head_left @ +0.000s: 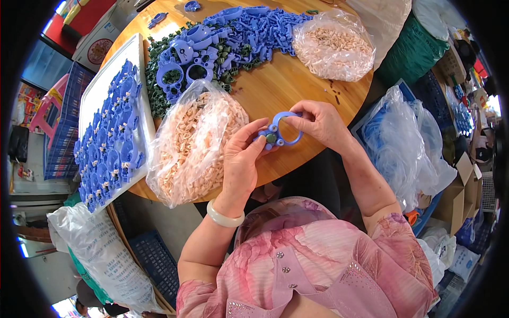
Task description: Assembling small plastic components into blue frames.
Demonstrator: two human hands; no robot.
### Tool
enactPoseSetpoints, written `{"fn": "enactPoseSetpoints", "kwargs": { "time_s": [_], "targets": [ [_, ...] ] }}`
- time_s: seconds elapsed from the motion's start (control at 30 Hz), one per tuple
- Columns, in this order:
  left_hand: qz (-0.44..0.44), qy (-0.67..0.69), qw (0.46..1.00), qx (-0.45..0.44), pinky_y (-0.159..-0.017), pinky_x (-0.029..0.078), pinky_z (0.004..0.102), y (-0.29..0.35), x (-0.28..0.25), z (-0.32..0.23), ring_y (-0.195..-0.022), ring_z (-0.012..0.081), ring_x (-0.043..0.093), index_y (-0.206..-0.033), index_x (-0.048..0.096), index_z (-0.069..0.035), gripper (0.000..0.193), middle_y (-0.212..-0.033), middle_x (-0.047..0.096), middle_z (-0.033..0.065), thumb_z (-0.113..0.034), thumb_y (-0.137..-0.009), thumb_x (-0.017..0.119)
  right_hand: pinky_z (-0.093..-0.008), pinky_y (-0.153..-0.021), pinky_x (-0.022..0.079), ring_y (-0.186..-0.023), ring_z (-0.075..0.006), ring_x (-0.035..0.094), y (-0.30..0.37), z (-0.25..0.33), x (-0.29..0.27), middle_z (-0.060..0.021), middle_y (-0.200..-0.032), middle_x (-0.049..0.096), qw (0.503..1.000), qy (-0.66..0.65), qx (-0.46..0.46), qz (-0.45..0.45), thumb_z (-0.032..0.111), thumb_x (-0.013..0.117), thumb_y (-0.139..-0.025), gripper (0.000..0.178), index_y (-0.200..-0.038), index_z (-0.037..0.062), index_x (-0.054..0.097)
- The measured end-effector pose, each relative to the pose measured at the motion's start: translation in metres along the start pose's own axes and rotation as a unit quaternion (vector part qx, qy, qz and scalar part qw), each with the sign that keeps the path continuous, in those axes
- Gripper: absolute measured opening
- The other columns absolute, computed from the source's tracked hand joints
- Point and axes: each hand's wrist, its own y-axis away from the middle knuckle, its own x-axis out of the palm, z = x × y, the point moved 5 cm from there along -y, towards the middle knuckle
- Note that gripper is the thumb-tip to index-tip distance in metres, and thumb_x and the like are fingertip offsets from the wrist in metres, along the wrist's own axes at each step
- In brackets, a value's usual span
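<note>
Above the near edge of the table, both my hands hold one blue plastic ring-shaped part (pixel 298 139) with a dark green piece (pixel 271 138) set in its left end. My left hand (pixel 245 146) pinches that left end between thumb and fingers. On the ring's upper right side, my right hand (pixel 318 123) closes its thumb and fingertips. Left of my left hand lies an open clear bag of small cream-coloured plastic pieces (pixel 199 143). Beyond it spreads a pile of blue plastic parts (pixel 199 42) mixed with dark green pieces (pixel 154 69).
A white tray (pixel 147 100) carries rows of assembled blue parts (pixel 114 138) at the left. Another clear bag of cream pieces (pixel 336 47) sits at the wooden table's (pixel 286 79) far right. Plastic bags (pixel 403 148) and a cardboard box (pixel 460 196) crowd the right; a white sack (pixel 101 254) stands lower left.
</note>
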Motion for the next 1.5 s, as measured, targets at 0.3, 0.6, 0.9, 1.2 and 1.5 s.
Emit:
{"fn": "enactPoseSetpoints", "kwargs": {
  "time_s": [0.3, 0.6, 0.9, 1.2, 1.5],
  "targets": [
    [-0.001, -0.024, 1.000, -0.012, -0.080, 0.055, 0.0317, -0.003, -0.005, 0.003, -0.090, 0.0186, 0.063, -0.115, 0.056, 0.004, 0.026, -0.105, 0.061, 0.0120, -0.001, -0.092, 0.047, -0.0194, -0.052, 0.036, -0.059, -0.0024, 0.044, -0.006, 0.001, -0.006, 0.0052, -0.066, 0.051, 0.998, -0.023, -0.001, 0.059, 0.019, 0.070, -0.080, 0.024, -0.094, 0.0013, 0.064],
    [-0.023, -0.016, 0.999, -0.030, -0.079, 0.055, 0.0313, -0.008, -0.005, 0.002, -0.090, 0.0183, 0.063, -0.114, 0.057, 0.005, 0.025, -0.105, 0.062, 0.0117, -0.003, -0.092, 0.047, -0.0220, -0.052, 0.042, -0.060, -0.0058, 0.054, -0.032, 0.007, -0.014, -0.0009, -0.071, 0.062, 0.990, -0.051, 0.003, 0.133, 0.027, 0.067, -0.084, 0.026, -0.089, 0.0010, 0.064],
    [-0.023, -0.014, 0.999, -0.034, -0.080, 0.054, 0.0309, -0.001, -0.007, 0.005, -0.089, 0.0172, 0.063, -0.115, 0.057, 0.004, 0.026, -0.103, 0.062, 0.0107, -0.004, -0.092, 0.047, -0.0335, -0.064, 0.048, -0.069, -0.0226, 0.062, -0.094, 0.013, -0.028, -0.0124, -0.075, 0.064, 0.982, 0.132, -0.116, -0.067, 0.019, 0.058, -0.084, 0.020, -0.092, 0.0011, 0.064],
    [-0.011, -0.011, 1.000, -0.023, -0.080, 0.054, 0.0298, -0.006, -0.006, 0.003, -0.092, 0.0167, 0.062, -0.116, 0.055, 0.005, 0.027, -0.105, 0.061, 0.0104, -0.006, -0.093, 0.047, -0.0387, -0.071, 0.047, -0.081, -0.0300, 0.059, -0.148, -0.003, -0.013, -0.0140, -0.088, 0.058, 0.925, 0.324, -0.172, -0.102, 0.016, 0.064, -0.078, 0.021, -0.093, 0.0039, 0.060],
    [-0.016, 0.010, 0.999, -0.034, -0.079, 0.055, 0.0319, -0.007, -0.009, 0.005, -0.089, 0.0174, 0.064, -0.114, 0.057, 0.004, 0.025, -0.101, 0.063, 0.0101, -0.004, -0.093, 0.046, -0.0404, -0.073, 0.048, -0.084, -0.0307, 0.059, -0.096, -0.004, -0.016, -0.0117, -0.088, 0.060, 0.898, 0.324, -0.295, -0.030, 0.005, 0.056, -0.077, 0.013, -0.088, 0.0044, 0.060]
  ]
}}
